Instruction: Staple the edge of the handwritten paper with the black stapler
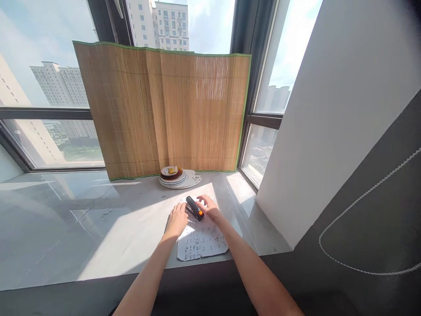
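Note:
A black stapler [194,206] with an orange patch at its near end is over a sheet of paper [204,245] covered in handwriting. It points away and to the left, between my two hands. My left hand [177,218] grips its left side with bent fingers. From the right, my right hand [209,208] has its curled fingers on the stapler too. My hands and the stapler hide the upper part of the paper. I cannot tell whether the stapler rests on the paper or is slightly raised.
Behind the paper, a stack of plates [173,177] stands on the grey stone sill [131,224]. A bamboo mat [171,109] with green edging leans against the windows. A white wall [315,114] rises at right, and a beaded cord [342,210] hangs beside it.

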The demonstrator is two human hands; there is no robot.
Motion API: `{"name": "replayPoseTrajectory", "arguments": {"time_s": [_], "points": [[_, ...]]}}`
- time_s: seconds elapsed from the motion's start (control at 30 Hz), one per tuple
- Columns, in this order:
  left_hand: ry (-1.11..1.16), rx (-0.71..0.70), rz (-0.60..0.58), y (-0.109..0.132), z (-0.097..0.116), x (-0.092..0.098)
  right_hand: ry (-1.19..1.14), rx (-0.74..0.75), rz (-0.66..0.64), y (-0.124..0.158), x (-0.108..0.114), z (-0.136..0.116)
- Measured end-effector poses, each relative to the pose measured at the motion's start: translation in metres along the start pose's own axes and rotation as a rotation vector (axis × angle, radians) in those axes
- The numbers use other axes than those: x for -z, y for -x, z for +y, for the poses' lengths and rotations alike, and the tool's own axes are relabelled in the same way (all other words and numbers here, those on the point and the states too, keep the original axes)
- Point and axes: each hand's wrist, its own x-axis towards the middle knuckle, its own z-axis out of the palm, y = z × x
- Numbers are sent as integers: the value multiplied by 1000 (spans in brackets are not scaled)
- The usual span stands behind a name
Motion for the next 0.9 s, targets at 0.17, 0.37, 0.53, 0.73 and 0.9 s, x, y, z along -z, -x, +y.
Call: {"name": "replayPoseTrajectory", "arguments": {"time_s": [0.17,0.37,0.53,0.73,0.9], "points": [[13,21,-8,-1,-3,-3,-42,46,-8,28,-4,2],[300,78,11,-7,-28,-6,-192,-36,58,23,2,11],[498,58,36,-8,-31,-3,-266,-71,124,23,6,10],[606,9,117,-2,-13,15,-191,-80,233,20,17,7],[718,-64,158,-1,-9,15,-167,-49,265,20,17,6]]}}
